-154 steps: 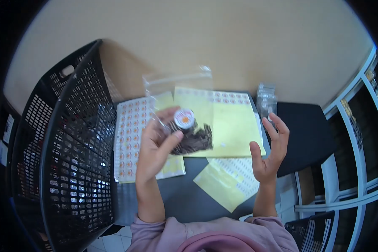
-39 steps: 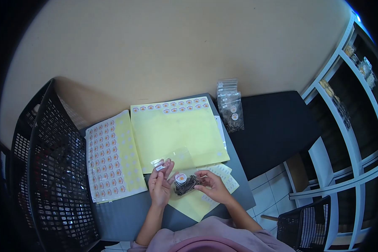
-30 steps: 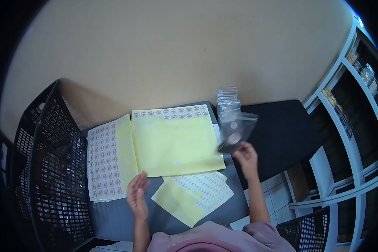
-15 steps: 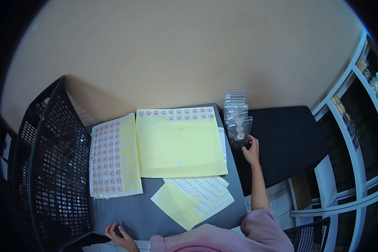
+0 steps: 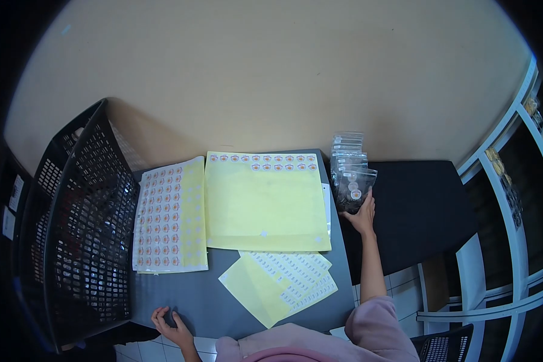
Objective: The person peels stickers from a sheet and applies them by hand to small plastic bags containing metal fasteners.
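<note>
My right hand [image 5: 363,218] is at the front of an overlapping row of clear zip pouches on the right. Its thumb and fingers grip the lower part of the front pouch [image 5: 349,201], which has dark contents and a round sticker [image 5: 356,195]. The other pouches [image 5: 347,148] lean in a row behind it. My left hand [image 5: 174,329] hovers near the table's front edge, empty, with fingers loosely curled and apart. Nearest to it is the grey table top [image 5: 205,301].
Yellow sheets with round stickers [image 5: 169,214] and a mostly bare yellow sheet [image 5: 265,205] lie on the table. Smaller label sheets [image 5: 277,286] lie in front. A black basket [image 5: 84,241] stands left; a black surface [image 5: 416,211] and white shelving [image 5: 507,199] are at right.
My right hand has closed around the bottom of the front pouch, which has shifted slightly right from the row. My left hand has hardly moved. The whole view has shifted a little.
</note>
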A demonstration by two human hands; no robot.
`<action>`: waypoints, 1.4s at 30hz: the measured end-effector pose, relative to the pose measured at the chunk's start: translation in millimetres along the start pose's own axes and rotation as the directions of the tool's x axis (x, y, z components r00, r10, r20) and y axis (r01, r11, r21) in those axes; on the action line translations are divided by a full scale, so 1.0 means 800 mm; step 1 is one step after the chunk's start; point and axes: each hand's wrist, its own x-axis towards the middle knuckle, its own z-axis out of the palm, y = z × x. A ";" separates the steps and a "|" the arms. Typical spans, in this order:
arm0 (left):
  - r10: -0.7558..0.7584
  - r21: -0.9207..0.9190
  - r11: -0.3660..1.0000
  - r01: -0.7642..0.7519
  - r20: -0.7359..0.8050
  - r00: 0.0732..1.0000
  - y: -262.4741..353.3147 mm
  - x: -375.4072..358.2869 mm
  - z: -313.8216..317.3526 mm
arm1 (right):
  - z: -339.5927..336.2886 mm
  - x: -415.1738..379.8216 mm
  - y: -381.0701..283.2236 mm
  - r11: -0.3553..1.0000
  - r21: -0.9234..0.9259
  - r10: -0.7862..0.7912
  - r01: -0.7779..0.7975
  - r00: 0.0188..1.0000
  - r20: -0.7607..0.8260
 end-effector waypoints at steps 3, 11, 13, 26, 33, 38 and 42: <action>0.022 0.014 1.000 -0.022 0.005 1.000 0.000 0.001 0.001 | -0.001 -0.001 0.001 1.000 -0.021 0.009 -0.008 1.000 0.018; -0.005 -0.013 1.000 0.006 0.021 1.000 0.002 -0.002 0.000 | -0.010 -0.019 0.010 0.995 0.078 -0.063 0.060 0.997 0.035; -0.059 -0.038 0.998 0.059 -0.012 0.998 -0.002 -0.005 0.005 | -0.021 -0.028 0.011 0.992 0.103 -0.074 0.070 0.996 0.042; -0.210 -0.536 0.836 0.119 -0.111 0.971 -0.018 -0.024 0.003 | -0.072 -0.064 -0.179 0.840 0.363 -0.321 0.403 0.909 -0.265; -0.298 -0.555 0.821 0.131 -0.222 0.928 -0.087 -0.031 -0.068 | -0.070 -0.128 -0.438 0.479 0.453 -0.733 0.752 0.627 -0.266; -0.510 -0.566 0.769 0.295 -0.266 0.818 -0.179 -0.037 -0.140 | -0.097 -0.191 -0.655 -0.073 0.275 -0.905 0.959 0.052 -0.422; -0.617 -0.528 0.742 0.412 -0.299 0.728 -0.239 -0.036 -0.193 | -0.079 -0.248 -0.819 -0.325 0.167 -0.914 0.931 -0.264 -0.307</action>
